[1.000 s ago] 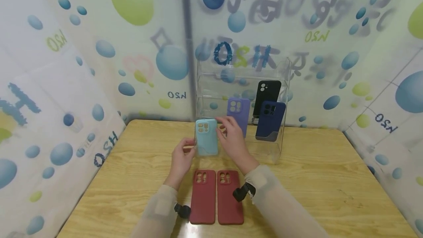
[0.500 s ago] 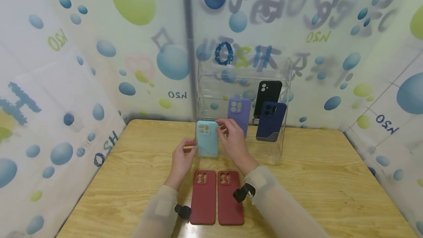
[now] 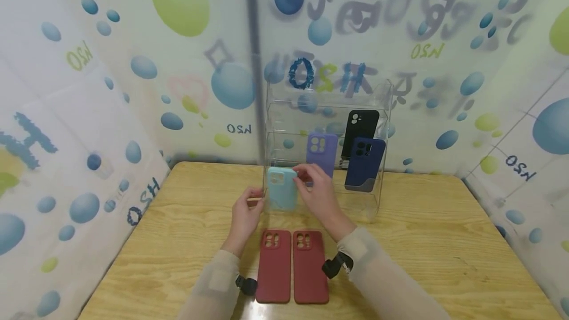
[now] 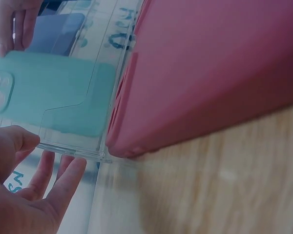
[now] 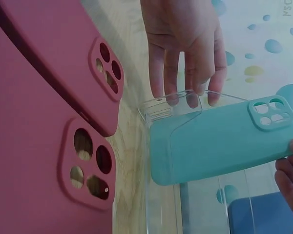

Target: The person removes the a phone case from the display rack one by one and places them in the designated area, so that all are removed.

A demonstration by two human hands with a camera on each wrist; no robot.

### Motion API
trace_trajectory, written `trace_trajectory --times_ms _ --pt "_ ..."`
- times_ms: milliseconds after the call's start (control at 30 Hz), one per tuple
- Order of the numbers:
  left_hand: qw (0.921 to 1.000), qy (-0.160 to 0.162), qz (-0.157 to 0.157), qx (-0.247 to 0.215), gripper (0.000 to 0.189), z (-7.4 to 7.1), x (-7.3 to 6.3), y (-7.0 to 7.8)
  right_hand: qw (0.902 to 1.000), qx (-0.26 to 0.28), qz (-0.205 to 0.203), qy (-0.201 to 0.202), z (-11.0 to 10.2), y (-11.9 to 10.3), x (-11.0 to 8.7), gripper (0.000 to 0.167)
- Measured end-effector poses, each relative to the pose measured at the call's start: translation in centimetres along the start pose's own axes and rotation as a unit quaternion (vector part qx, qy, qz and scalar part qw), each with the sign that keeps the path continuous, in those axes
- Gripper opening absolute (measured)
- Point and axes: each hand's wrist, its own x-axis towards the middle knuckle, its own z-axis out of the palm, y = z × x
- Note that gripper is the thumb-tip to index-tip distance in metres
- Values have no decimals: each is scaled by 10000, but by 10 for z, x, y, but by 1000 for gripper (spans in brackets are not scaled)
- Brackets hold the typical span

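A turquoise phone case stands in the lowest front tier of a clear display rack, its lower part behind the tier's clear front lip. My right hand pinches the case at its upper right corner. At the rack's left side, my left hand grips the clear side edge, thumb on one face and fingers on the other. The right wrist view shows the turquoise case tilted a little, camera cutouts at the top end.
Two dark red phone cases lie side by side on the wooden table in front of the rack. Higher in the rack stand a purple case, a black case and a navy case. A patterned wall is close behind.
The turquoise case has moved slightly down and to the right, with my right hand still pinching its corner. My left hand has stayed at the rack's left edge.
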Motion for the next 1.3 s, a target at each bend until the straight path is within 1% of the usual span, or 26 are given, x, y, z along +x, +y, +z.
trace_trajectory --times_ms 200,300,400,467,533,633,733,933,1033,1133,1200,1300 --pt "10000 13 0 13 20 2 -3 1 9998 120 143 29 -14 3 -5 19" --pt "10000 -28 -44 -2 21 3 -4 2 9995 201 99 218 -23 6 -6 19" --pt "9999 -59 -118 -25 22 3 -4 3 9988 162 -42 470 -35 8 -5 19" --pt "9999 -52 -115 -12 22 3 -3 3 9983 150 -50 567 -43 7 -4 19" --pt "10000 -31 -71 45 21 3 -2 2 9980 155 50 608 -52 6 -3 19" --pt "9999 -4 -37 109 20 3 -2 1 9975 250 327 582 -65 4 -5 20" --pt "9999 14 -11 142 20 3 -1 2 9964 301 619 495 -74 3 -8 19" --pt "9999 18 -23 149 21 2 -1 3 9935 423 1023 278 -90 4 -14 18" --pt "9998 28 -90 161 21 2 -2 2 9905 405 1317 19 -100 5 -18 18" --pt "9997 20 -127 219 21 1 -3 2 9848 297 1680 -313 -112 6 -23 18" --pt "9997 -10 -128 214 22 1 -4 2 9801 225 1900 -525 -120 7 -27 19" --pt "9998 -40 -74 195 23 1 -3 3 9744 114 2109 -770 -132 10 -34 19"
